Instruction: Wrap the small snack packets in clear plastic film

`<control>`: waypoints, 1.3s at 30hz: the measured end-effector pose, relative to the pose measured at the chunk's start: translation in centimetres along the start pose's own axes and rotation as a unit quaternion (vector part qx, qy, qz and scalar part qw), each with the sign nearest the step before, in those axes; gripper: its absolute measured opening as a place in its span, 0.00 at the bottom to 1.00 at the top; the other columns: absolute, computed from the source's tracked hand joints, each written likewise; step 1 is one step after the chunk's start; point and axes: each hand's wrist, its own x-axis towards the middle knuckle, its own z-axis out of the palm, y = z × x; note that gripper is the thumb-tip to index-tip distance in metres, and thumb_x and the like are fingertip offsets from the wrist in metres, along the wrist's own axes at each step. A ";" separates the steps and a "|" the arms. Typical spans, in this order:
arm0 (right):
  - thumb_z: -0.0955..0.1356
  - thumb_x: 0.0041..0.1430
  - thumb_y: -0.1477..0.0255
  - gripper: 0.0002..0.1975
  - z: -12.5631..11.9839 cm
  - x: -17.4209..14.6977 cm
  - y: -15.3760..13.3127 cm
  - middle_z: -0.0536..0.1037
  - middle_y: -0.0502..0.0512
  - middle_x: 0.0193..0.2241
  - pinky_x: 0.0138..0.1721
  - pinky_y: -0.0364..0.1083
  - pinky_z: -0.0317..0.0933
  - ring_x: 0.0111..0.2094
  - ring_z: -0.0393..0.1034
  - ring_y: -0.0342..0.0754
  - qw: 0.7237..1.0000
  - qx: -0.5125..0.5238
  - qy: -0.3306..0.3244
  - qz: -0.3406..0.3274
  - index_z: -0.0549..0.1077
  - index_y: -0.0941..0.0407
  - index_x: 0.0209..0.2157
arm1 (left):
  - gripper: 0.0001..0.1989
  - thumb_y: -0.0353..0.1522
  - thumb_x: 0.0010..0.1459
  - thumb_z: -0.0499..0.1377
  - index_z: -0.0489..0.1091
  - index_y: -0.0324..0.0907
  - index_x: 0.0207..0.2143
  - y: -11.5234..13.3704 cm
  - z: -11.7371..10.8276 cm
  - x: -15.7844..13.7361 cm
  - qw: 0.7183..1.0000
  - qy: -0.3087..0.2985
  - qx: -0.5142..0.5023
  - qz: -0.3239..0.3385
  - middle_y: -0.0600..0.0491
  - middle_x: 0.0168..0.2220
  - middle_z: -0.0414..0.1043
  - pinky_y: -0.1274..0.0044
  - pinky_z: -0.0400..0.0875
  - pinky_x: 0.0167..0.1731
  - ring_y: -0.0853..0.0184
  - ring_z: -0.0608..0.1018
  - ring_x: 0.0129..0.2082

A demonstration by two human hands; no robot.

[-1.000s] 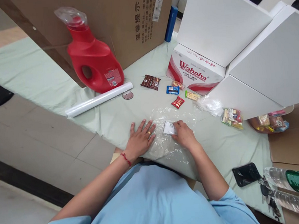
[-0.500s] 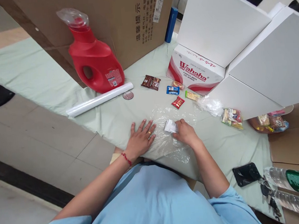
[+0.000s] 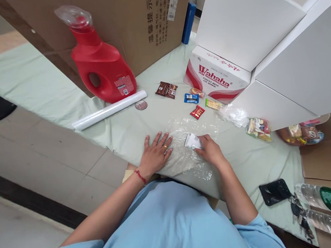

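Note:
A sheet of clear plastic film (image 3: 183, 164) lies spread and wrinkled on the cloth-covered table. My left hand (image 3: 155, 154) rests flat on its left edge, fingers spread. In my right hand (image 3: 211, 149) is a small white packet (image 3: 193, 141) with printing on it, gripped between thumb and fingers over the film. Just beyond the film lie a red snack packet (image 3: 197, 112), a blue snack packet (image 3: 191, 98) and a yellow-green wrapped snack (image 3: 213, 104). Two brown snack packets (image 3: 166, 90) sit farther back.
A white film roll (image 3: 110, 111) lies before a red jug (image 3: 103, 64). Behind stand a large cardboard box (image 3: 135, 27) and a Wahaha carton (image 3: 217, 76). At right are crumpled plastic (image 3: 233, 114), a snack bowl (image 3: 288, 137), a black phone-like object (image 3: 274, 192), keys (image 3: 300, 212) and bottles (image 3: 320, 196).
My right hand has shifted slightly to the right with the white packet. My left hand stays flat in place. The camera view has moved slightly.

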 end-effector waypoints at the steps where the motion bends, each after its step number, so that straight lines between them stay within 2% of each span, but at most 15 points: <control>1: 0.71 0.64 0.64 0.26 0.1 -0.6 0.8 0.71 0.60 0.58 0.48 0.47 0.65 0.53 0.72 0.53 1.000 0.021 0.016 0.006 0.69 0.53 0.62 | 0.28 0.42 0.75 0.44 0.58 0.52 0.73 0.0 0.0 0.0 1.000 -0.001 -0.001 0.000 0.50 0.74 0.56 0.44 0.35 0.72 0.50 0.56 0.76; 5: 0.71 0.63 0.60 0.29 -0.2 -2.7 3.9 0.72 0.62 0.55 0.51 0.49 0.67 0.51 0.73 0.55 0.993 0.086 0.071 0.050 0.69 0.56 0.62 | 0.28 0.42 0.75 0.44 0.57 0.52 0.73 -0.1 0.1 -0.1 1.000 -0.005 -0.004 0.003 0.51 0.75 0.55 0.44 0.34 0.72 0.51 0.55 0.76; 9: 0.70 0.63 0.59 0.29 -1.0 -3.3 4.7 0.73 0.62 0.55 0.51 0.50 0.67 0.50 0.72 0.56 0.990 0.085 0.091 0.062 0.69 0.55 0.63 | 0.28 0.42 0.75 0.43 0.57 0.50 0.74 -0.2 0.0 -0.1 1.000 -0.005 -0.002 0.004 0.51 0.75 0.54 0.43 0.35 0.72 0.49 0.54 0.76; 13: 0.69 0.65 0.62 0.27 -1.2 -2.2 2.7 0.72 0.62 0.58 0.50 0.49 0.66 0.51 0.72 0.56 0.995 0.049 0.078 0.042 0.68 0.54 0.63 | 0.28 0.42 0.75 0.44 0.58 0.50 0.73 -0.1 -0.1 0.0 1.000 -0.008 0.000 0.004 0.50 0.75 0.55 0.43 0.36 0.72 0.49 0.55 0.76; 18: 0.70 0.65 0.66 0.27 -0.6 -0.4 -1.0 0.70 0.62 0.61 0.46 0.47 0.65 0.53 0.72 0.55 1.000 -0.025 0.002 -0.015 0.67 0.54 0.64 | 0.28 0.42 0.74 0.45 0.58 0.51 0.73 0.0 -0.1 0.1 1.000 -0.004 0.006 0.004 0.50 0.74 0.56 0.43 0.36 0.71 0.49 0.56 0.75; 22: 0.70 0.65 0.67 0.26 -0.6 0.0 -2.0 0.71 0.62 0.59 0.42 0.47 0.64 0.49 0.74 0.55 0.996 -0.076 -0.038 -0.002 0.68 0.55 0.62 | 0.28 0.42 0.75 0.45 0.57 0.52 0.74 -0.1 0.1 0.1 1.000 0.006 0.001 0.007 0.50 0.74 0.55 0.43 0.37 0.71 0.49 0.56 0.75; 25: 0.70 0.64 0.66 0.23 -1.2 -0.1 -1.5 0.73 0.62 0.55 0.41 0.47 0.63 0.44 0.76 0.54 0.994 -0.093 -0.047 0.020 0.70 0.56 0.59 | 0.28 0.41 0.75 0.45 0.56 0.51 0.74 -0.2 0.1 0.0 1.000 0.006 -0.001 0.009 0.50 0.74 0.55 0.43 0.37 0.71 0.49 0.57 0.75; 29: 0.70 0.64 0.64 0.22 -2.5 -0.2 -1.1 0.74 0.61 0.53 0.41 0.46 0.62 0.45 0.75 0.54 0.995 -0.086 -0.035 0.029 0.71 0.55 0.57 | 0.28 0.42 0.74 0.45 0.56 0.52 0.74 -0.2 0.1 0.0 1.000 0.007 -0.010 0.010 0.50 0.75 0.55 0.42 0.38 0.71 0.48 0.57 0.75; 32: 0.70 0.64 0.64 0.23 -3.1 0.2 -1.9 0.74 0.61 0.53 0.41 0.47 0.63 0.45 0.76 0.55 0.996 -0.082 -0.020 0.016 0.71 0.55 0.58 | 0.28 0.41 0.74 0.45 0.56 0.52 0.74 -0.3 0.2 0.0 1.000 0.009 -0.015 0.013 0.50 0.75 0.54 0.41 0.38 0.71 0.48 0.57 0.75; 39: 0.71 0.65 0.65 0.27 -0.5 2.1 -4.2 0.72 0.61 0.60 0.45 0.48 0.66 0.50 0.76 0.55 0.995 -0.084 -0.035 -0.046 0.67 0.52 0.64 | 0.28 0.41 0.74 0.46 0.58 0.50 0.73 -0.2 0.0 0.1 1.000 0.009 -0.018 0.012 0.49 0.74 0.56 0.40 0.39 0.70 0.47 0.57 0.75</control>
